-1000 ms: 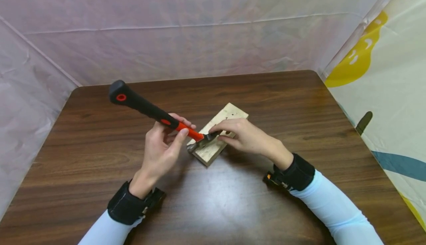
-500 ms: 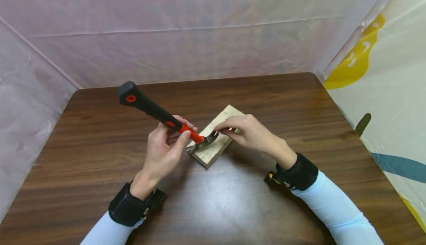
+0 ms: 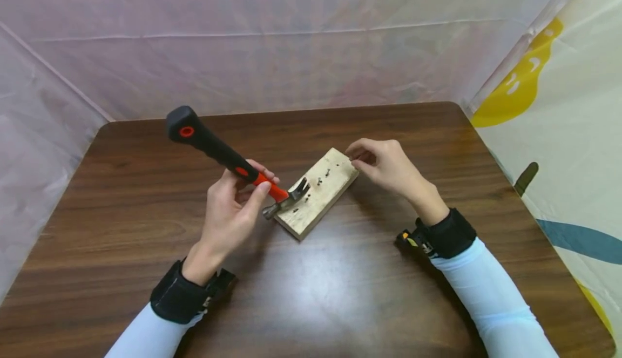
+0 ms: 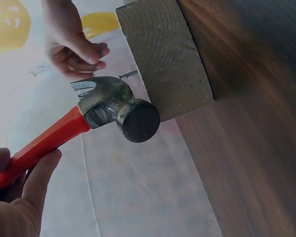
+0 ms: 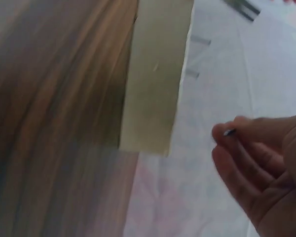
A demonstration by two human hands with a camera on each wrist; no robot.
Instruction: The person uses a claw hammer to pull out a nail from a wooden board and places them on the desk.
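Note:
A claw hammer (image 3: 221,150) with a black and red handle is in my left hand (image 3: 227,215), which grips it low on the handle near the head. Its steel head (image 4: 108,96) is over the near left end of a pale wood block (image 3: 318,200), claw pointing up and right. Two nails (image 3: 328,173) stick up from the block's top, among several dark holes. My right hand (image 3: 391,169) is off the block's far right end, pinching a nail (image 5: 229,132) between thumb and fingertips; only a small shiny bit of it shows.
The block lies at a slant on a dark brown wooden table (image 3: 121,212). Pale fabric walls (image 3: 291,72) stand behind and at the sides, the right one (image 3: 573,147) printed with yellow and blue-grey shapes.
My right hand has moved from the hammer's claw away to the block's far right end, with a nail pinched in it. The hammer has shifted slightly back left, uncovering holes and standing nails.

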